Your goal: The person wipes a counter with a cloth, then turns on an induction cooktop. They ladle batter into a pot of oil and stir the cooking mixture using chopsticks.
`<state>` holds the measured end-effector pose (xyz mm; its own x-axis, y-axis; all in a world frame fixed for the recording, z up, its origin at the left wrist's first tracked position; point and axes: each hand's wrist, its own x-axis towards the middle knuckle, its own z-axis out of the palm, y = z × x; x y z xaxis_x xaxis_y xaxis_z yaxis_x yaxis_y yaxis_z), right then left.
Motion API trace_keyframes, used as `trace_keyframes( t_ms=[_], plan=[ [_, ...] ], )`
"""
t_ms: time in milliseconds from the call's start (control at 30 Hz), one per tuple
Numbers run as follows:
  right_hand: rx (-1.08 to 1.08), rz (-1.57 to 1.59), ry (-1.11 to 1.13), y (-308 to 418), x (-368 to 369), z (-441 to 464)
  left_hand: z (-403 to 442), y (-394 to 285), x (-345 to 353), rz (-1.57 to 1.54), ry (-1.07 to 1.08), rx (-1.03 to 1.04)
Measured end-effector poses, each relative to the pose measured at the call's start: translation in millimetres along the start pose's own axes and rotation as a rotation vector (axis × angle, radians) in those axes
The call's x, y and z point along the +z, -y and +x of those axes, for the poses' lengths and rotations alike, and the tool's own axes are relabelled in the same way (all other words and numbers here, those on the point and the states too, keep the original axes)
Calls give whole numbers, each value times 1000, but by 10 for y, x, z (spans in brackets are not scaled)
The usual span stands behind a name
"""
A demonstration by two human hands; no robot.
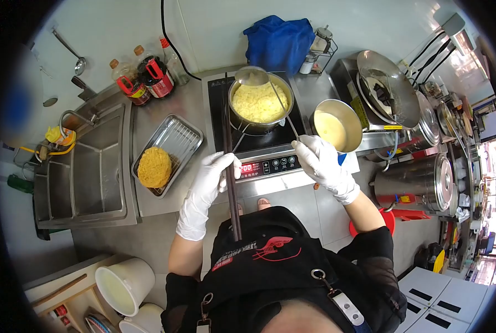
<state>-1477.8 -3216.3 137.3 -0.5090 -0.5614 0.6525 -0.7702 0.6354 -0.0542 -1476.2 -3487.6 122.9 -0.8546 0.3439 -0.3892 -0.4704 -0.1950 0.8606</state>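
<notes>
My left hand (210, 173), in a white glove, is closed around a pair of long dark chopsticks (231, 188), which stand nearly upright in view along the left of the pot. My right hand (324, 165), also gloved, grips the handle of a ladle (252, 76). The ladle's bowl is over the far rim of a metal pot (287, 90) on an induction cooker (295, 125). Bubbly yellow food or foam (259, 104) fills the pot. Nearest my right hand is a second metal pot (354, 123) with pale yellow liquid (330, 130).
A round golden fried cake (154, 167) lies on a rack tray (188, 134) at left, beside the sink (98, 166). Bottles (154, 76) and a blue cloth (278, 43) stand behind. A wok (403, 100) and a large stockpot (406, 182) are at right.
</notes>
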Motion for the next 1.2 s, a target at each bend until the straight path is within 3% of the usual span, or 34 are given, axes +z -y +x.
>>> trace_keyframes(
  t_ms=[233,367,433,500,700,900,967,1033,1133,1200],
  plan=[
    [-15,63,63,-29,237,-227,7,-4,44,-19,-25,8],
    [72,136,-74,-29,166,-179,44,38,59,-23,-53,16],
    [397,331,-308,-30,112,-193,41,12,113,-14,-22,10],
    [923,819,-577,34,-16,-233,39,18,154,-19,-25,17],
    [1136,568,-825,-293,-541,-732,54,55,231,8,-69,31],
    [1189,403,-612,-707,-281,-1553,112,166,375,-21,-51,34],
    [1143,348,-568,-762,-136,-1704,126,200,444,-36,-31,18],
    [914,-43,-351,-836,-73,-1760,132,220,494,-43,-38,52],
    [773,-193,-269,-860,-16,-1736,164,272,507,-56,-37,49],
    [815,-182,-258,-902,43,-1812,162,271,542,-76,-47,57]
  ],
)
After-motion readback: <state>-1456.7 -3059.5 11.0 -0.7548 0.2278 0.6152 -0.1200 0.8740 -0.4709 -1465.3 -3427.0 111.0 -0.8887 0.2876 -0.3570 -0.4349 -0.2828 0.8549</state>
